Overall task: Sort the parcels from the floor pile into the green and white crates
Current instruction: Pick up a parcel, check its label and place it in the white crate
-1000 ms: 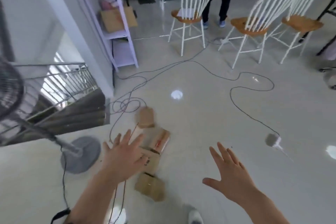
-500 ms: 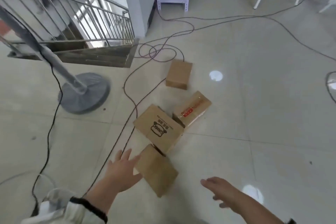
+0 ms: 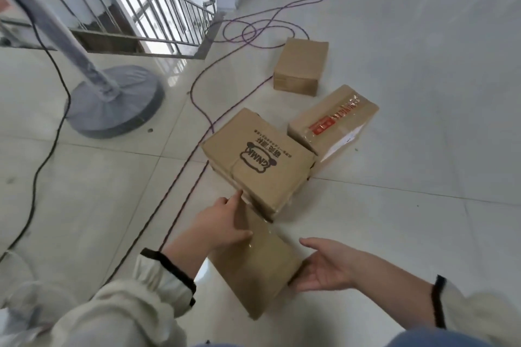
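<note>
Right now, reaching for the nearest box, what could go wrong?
The black-logo cardboard box seems to overlap the plain brown cardboard box you're reaching for; lifting may tip it. Your left hand and right hand aren't gripping yet, so it could slip. The purple floor cable nearby could trip you.

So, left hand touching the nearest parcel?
Touching. Head view: the left hand lies flat on top of the nearest parcel, no gap visible.

"gnmk" logo printed on the middle carton point(image 3: 259, 162); red tape lettering on the taped parcel point(image 3: 334, 124) unreadable
</note>
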Tool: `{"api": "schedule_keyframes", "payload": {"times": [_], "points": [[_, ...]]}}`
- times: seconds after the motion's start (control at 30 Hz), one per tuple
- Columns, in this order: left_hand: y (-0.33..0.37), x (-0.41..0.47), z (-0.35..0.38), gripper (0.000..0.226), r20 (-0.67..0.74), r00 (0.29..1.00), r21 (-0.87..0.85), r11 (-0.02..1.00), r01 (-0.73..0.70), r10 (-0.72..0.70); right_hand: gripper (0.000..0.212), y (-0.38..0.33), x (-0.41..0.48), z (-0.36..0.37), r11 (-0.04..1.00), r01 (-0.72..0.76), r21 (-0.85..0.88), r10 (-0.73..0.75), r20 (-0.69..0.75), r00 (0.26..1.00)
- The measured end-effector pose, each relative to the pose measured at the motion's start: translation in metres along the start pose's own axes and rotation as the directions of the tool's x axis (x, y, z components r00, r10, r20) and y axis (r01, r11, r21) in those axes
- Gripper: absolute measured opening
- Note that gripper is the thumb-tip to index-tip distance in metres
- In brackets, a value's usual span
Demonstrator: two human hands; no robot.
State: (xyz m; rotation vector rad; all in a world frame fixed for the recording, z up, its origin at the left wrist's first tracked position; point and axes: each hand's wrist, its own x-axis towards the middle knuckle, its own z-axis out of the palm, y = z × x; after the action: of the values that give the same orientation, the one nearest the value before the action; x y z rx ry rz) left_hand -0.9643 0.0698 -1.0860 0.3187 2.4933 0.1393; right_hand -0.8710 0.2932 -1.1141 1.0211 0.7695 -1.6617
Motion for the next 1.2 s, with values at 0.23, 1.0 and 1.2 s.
{"api": "schedule_keyframes", "payload": {"times": [0.23,1.0,1.2], "points": [[0.012,-0.004,-0.015,0.072,-0.242,0.97,-0.25,0.965,-0.072,0.01,0.015,-0.006,-0.028,0.012,0.942,0.259,-0.214,-0.287,-0.112,0.951],[0.027,-0.028,0.077,0.03,-0.292,0.938,-0.749,0.654,-0.103,-0.187,0.037,0.042,-0.009,-0.049,0.193,0.307,-0.932,-0.966,-0.125,0.226],[0.024,-0.026,0.096,0.024,-0.267,0.936,-0.699,0.714,-0.023,-0.231,0.023,0.057,0.007,-0.058,0.333,0.366,-0.869,-0.879,-0.145,0.455]]}}
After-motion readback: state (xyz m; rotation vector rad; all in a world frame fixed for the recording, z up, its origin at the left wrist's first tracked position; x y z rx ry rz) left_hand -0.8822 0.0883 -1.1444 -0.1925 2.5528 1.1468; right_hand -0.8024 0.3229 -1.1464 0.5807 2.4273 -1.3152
